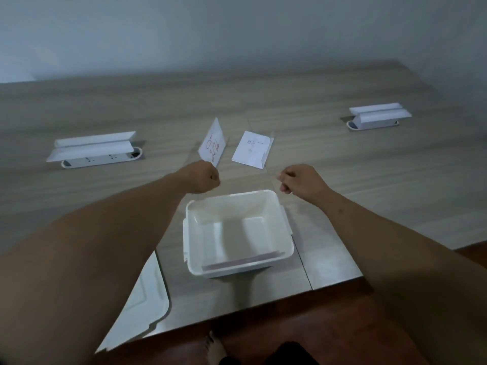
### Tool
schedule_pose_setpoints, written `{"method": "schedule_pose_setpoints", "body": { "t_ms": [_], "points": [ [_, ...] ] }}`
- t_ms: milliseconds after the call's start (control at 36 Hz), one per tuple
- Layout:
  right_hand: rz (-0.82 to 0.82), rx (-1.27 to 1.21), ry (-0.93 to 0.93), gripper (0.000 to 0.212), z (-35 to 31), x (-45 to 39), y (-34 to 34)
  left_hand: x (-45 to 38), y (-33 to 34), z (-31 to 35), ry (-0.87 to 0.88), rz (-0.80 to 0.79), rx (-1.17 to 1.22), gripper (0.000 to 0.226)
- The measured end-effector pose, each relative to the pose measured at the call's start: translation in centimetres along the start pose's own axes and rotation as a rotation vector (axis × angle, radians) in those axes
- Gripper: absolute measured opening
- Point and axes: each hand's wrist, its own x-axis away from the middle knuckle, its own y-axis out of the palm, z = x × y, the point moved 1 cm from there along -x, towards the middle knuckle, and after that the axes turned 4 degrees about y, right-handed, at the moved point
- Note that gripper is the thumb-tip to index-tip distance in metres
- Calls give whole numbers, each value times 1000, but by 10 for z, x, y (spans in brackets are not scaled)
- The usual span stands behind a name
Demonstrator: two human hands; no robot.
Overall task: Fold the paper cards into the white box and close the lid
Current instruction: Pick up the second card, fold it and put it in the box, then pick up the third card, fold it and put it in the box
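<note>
The open white box (pixel 286 227) stands on the table near its front edge, and a thin flat piece with a dark edge (pixel 241 262) lies along its near wall. Its white lid (pixel 147 304) lies at the lower left, partly under my left forearm. Beyond the box, one paper card with red writing (pixel 212 143) stands upright. A second card (pixel 251 150) lies tilted to its right. My left hand (pixel 204 179) is a closed fist just in front of the red-marked card's lower corner. My right hand (pixel 299 183) hovers past the box's far right corner, fingers curled with nothing visible in them.
Two white pop-up socket units with raised flaps sit in the table, one at the left (pixel 92 151) and one at the far right (pixel 379 115). The wooden table's front edge (pixel 263 304) runs below the box, with reddish floor and a bare foot (pixel 214 346) beneath.
</note>
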Motion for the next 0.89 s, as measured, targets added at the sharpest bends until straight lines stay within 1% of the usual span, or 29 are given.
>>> {"method": "schedule_pose_setpoints", "body": {
  "t_ms": [56, 167, 250, 361, 528, 583, 639, 694, 750, 889],
  "points": [
    [4, 33, 15, 20, -2, -13, -9, -14, -9, -7, -38, 33, -46, 26],
    [-21, 78, 22, 22, -5, -47, -17, -48, -17, -22, -168, 107, -136, 42],
    [-56, 116, 13, 25, -9, -79, -16, -71, -16, -32, -297, 167, -86, 49],
    [-124, 178, -33, 31, -16, -120, -8, -98, -9, -37, -448, 185, -3, 53],
    [-229, 204, -93, 23, -14, -186, 17, -140, 0, -41, -643, 266, 253, 50],
    [-256, 206, -103, 32, -13, -197, 25, -152, 3, -40, -699, 317, 309, 39],
    [-296, 184, -104, 37, -11, -206, 33, -161, 5, -38, -759, 360, 311, 26],
    [-319, 180, -111, 39, -8, -214, 38, -167, 8, -38, -784, 376, 295, 22],
    [-323, 192, -132, 40, -9, -222, 38, -165, 6, -40, -764, 368, 273, 21],
    [-264, 251, -210, 45, -40, -242, 19, -147, -29, -51, -611, 345, 265, 22]
  ]
}}
